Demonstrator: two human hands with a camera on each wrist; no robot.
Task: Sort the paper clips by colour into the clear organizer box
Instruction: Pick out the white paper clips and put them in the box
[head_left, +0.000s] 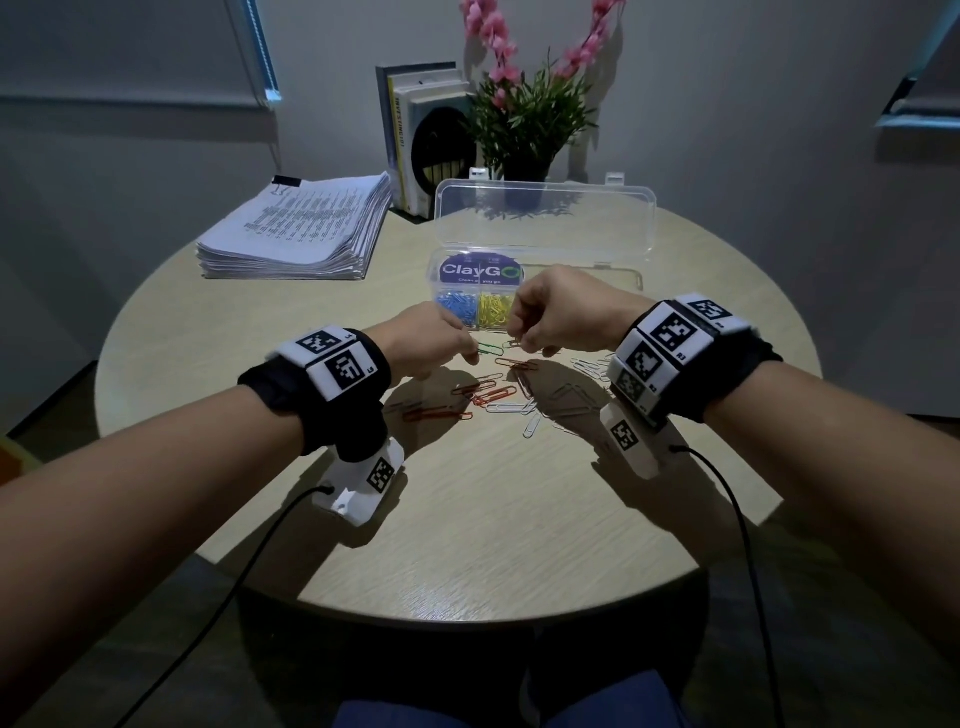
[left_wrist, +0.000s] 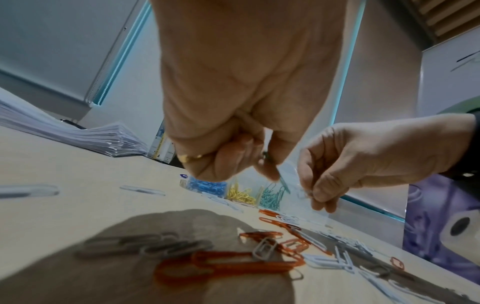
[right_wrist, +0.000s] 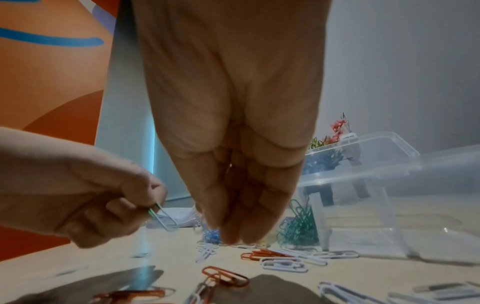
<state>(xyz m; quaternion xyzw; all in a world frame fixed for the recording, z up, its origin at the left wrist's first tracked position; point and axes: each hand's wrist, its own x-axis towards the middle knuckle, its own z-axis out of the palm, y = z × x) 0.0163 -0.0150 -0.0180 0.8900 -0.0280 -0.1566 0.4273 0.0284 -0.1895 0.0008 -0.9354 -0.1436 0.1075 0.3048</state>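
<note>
- Pale wood grain is seen across the round table (head_left: 467, 519), whose near edge lies closest to the person.
- Black straps with white coded tags are worn on both wrists — a cable trails from each toward the table's near edge.
- Orange clips (head_left: 485, 396) and white clips (head_left: 511, 408) are scattered loose on the tabletop, just beneath and between the two hands; more white ones lie to the right, near the right wrist.
- A green clip (head_left: 487, 348) is pinched between thumb and fingertips of the left hand (head_left: 431, 340), held just above the table; the other fingers are curled in.
- The right hand (head_left: 558, 312) is held close beside the left, its fingertips drawn together and pointing down. Something small and pale appears to be nipped there in the left wrist view, but what it is cannot be told.
- Just beyond the hands stands the clear box (head_left: 545, 218), its lid raised at the back. Blue clips (head_left: 451, 304), yellow clips (head_left: 496, 309) and, further right, teal-green ones (left_wrist: 272, 197) are kept in separate compartments.
- Farther back, a thick stack of printed paper (head_left: 296, 228) lies at the left — upright books (head_left: 415, 140) and a pink-flowered potted plant (head_left: 524, 104) stand by the wall.
</note>
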